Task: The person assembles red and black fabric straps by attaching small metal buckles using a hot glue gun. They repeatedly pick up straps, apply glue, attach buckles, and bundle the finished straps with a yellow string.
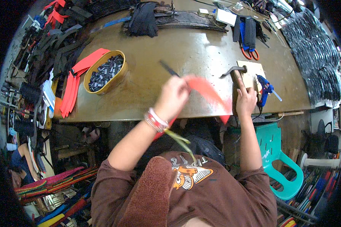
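Observation:
My left hand (173,96) is raised over the brown worktable (185,49) and grips a red strap (208,92), which is blurred and trails to the right and down past the table's front edge. A thin dark piece (168,69) sticks out beyond that hand. My right hand (246,100) rests on the wooden handle of a hammer (235,70), whose dark head lies on a small wooden block (252,73) near the table's right front.
A yellow bowl (104,71) of small dark buckles stands at the left, beside a pile of red straps (76,81). A blue glue gun (265,89) lies right of the block. Orange-handled scissors (250,53) and black webbing (142,19) lie farther back. A teal plastic chair (278,162) stands at my right.

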`<state>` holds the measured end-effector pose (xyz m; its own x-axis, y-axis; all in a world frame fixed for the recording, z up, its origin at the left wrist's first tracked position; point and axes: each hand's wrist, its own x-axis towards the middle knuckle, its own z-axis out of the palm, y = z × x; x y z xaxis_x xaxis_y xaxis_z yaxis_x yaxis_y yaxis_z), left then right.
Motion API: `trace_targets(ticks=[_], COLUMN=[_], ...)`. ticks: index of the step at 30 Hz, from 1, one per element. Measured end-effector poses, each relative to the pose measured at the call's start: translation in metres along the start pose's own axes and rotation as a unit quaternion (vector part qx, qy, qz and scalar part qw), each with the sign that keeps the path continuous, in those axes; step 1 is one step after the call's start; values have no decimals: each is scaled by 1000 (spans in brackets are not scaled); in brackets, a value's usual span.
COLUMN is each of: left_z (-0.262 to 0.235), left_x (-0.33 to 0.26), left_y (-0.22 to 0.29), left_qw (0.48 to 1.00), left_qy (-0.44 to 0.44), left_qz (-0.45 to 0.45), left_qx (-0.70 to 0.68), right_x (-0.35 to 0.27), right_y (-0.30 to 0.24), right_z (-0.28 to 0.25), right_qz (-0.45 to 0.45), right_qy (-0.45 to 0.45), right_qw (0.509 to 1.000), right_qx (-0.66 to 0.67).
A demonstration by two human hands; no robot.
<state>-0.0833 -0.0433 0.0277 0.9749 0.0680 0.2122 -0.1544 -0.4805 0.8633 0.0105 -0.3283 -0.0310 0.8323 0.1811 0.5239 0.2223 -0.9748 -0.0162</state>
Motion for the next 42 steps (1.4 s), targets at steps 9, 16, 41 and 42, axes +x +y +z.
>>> trace_targets(ticks=[9,16,41,42], left_z=[-52,-14,-22,-27], left_x=[-31,29,6,2], left_y=[-29,-62,-59,-57], left_qw=[828,977,970,965], left_qy=[-146,100,-113,-164], left_qz=[-385,33,137,117], left_qx=[-381,184,168,167], right_x=[33,90,-5,-4], right_y=[-38,-196,-165,-166], right_z=[-26,29,-9,-10], right_qz=[-19,-115,-200,-201], right_qy=[52,-212,-110,-106], right_qw=[998,947,928,929], right_qx=[4,210,294,292])
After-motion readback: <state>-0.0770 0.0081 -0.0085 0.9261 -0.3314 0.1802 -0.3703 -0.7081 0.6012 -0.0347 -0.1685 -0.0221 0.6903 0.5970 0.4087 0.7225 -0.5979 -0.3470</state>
